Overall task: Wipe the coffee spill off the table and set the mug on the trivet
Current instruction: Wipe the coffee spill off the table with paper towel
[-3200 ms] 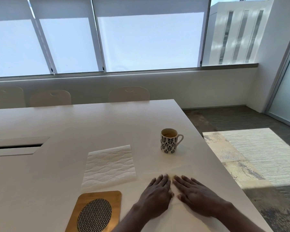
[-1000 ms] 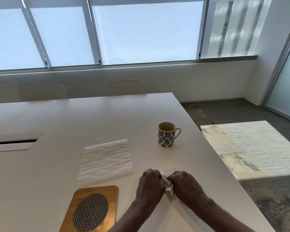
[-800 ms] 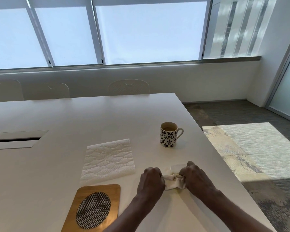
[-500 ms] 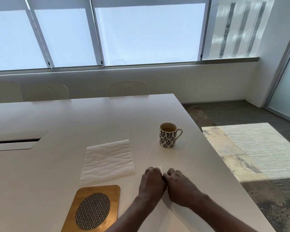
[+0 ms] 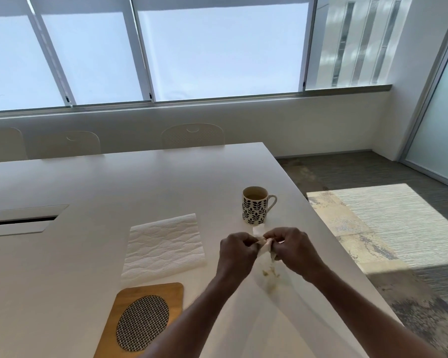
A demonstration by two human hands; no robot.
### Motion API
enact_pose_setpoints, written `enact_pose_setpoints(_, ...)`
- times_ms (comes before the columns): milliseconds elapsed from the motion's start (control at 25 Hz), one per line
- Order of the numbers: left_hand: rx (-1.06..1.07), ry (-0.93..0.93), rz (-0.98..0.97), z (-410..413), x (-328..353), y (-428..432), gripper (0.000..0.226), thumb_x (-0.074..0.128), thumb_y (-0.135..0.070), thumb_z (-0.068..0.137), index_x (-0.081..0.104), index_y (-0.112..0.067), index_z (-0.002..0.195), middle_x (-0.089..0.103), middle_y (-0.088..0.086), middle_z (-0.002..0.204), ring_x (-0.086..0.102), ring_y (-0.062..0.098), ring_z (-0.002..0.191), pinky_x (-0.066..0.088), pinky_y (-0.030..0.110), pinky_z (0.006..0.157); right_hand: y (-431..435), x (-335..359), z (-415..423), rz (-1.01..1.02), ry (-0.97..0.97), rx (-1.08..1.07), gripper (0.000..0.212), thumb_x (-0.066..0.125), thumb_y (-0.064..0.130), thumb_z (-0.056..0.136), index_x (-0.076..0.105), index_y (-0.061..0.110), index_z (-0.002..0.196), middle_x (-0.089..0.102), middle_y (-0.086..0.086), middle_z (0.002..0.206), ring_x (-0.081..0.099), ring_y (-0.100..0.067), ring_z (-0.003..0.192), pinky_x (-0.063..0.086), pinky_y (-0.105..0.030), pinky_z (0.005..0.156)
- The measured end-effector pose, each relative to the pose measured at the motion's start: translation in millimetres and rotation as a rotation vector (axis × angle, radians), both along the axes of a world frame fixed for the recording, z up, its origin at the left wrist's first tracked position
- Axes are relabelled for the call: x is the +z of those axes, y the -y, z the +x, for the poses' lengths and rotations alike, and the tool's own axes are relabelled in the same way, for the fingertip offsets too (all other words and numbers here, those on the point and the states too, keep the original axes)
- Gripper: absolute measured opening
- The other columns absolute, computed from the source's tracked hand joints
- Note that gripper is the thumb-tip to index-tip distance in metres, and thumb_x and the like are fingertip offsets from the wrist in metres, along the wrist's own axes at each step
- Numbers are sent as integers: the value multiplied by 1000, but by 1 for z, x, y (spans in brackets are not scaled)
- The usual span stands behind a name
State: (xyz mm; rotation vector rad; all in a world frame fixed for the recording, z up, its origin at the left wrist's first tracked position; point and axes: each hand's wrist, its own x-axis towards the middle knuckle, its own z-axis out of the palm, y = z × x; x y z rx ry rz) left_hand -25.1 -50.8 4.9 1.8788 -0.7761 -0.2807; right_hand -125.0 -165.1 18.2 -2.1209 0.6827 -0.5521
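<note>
A cream mug (image 5: 255, 205) with a dark leaf pattern stands near the table's right edge, handle to the right, coffee inside. Just in front of it my left hand (image 5: 237, 251) and my right hand (image 5: 292, 250) are raised above the table, both pinching the top of a stained paper towel (image 5: 268, 264) that hangs between them with brown blotches on it. A wooden trivet (image 5: 166, 293) with a dark woven oval lies at the near left. A clean paper towel (image 5: 163, 245) lies flat beyond it.
The white table (image 5: 114, 182) has a cable slot (image 5: 18, 222) at the left. Its right edge drops to carpet with a sunlit patch (image 5: 388, 223). Three chairs stand along the far side, one at the middle (image 5: 192, 135).
Both hands went from flat on the table to bunching the towel, then lifted it off the surface. It now hangs between them with its stains showing.
</note>
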Motion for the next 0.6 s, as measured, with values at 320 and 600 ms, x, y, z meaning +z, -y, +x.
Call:
enact_pose_setpoints(320, -282, -468, -311, -39, 32, 32, 7, 74, -14, 80, 77, -10, 83, 72, 23, 85, 67, 26, 79, 56, 54, 83, 11, 33, -59, 697, 386, 118, 21, 65, 5, 89, 70, 5, 109, 75, -16, 100, 72, -27, 95, 59, -31, 78)
enact_pose_setpoints(600, -572, -842, -352, -93, 27, 63, 24, 71, -5, 85, 69, 6, 107, 70, 29, 107, 69, 37, 95, 55, 46, 94, 30, 33, -132, 540, 353, -121, 38, 75, -2, 79, 61, 12, 111, 72, -15, 93, 74, -25, 83, 59, -31, 71)
